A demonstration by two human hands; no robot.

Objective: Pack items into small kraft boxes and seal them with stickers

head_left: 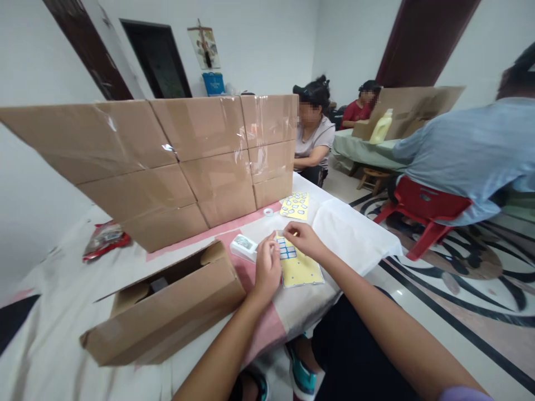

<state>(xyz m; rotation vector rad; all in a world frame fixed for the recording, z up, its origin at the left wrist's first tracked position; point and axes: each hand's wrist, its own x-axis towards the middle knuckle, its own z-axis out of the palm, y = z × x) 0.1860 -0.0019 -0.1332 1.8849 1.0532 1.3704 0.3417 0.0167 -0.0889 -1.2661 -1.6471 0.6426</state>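
Note:
A yellow card [303,271] with a grid of small blue-edged rectangles [286,249] near its top lies on the table in front of me. My left hand [268,264] is closed at the card's upper left edge, its fingertips bent together; what they hold is too small to make out. Over the upper edge, my right hand [303,238] makes a pinch, with thumb and forefinger near the left fingertips. Something small and pale may be between them, but I cannot name it. A white box [244,247] with a printed label is left of my left hand.
Behind the card lie another yellow card [295,206] with scattered blue-edged shapes and a white ring [268,212]. A cardboard partition [217,178] stands along the back. An open cardboard box [179,312] occupies the left, with a red-and-clear packet [106,240] beyond. Other people sit nearby.

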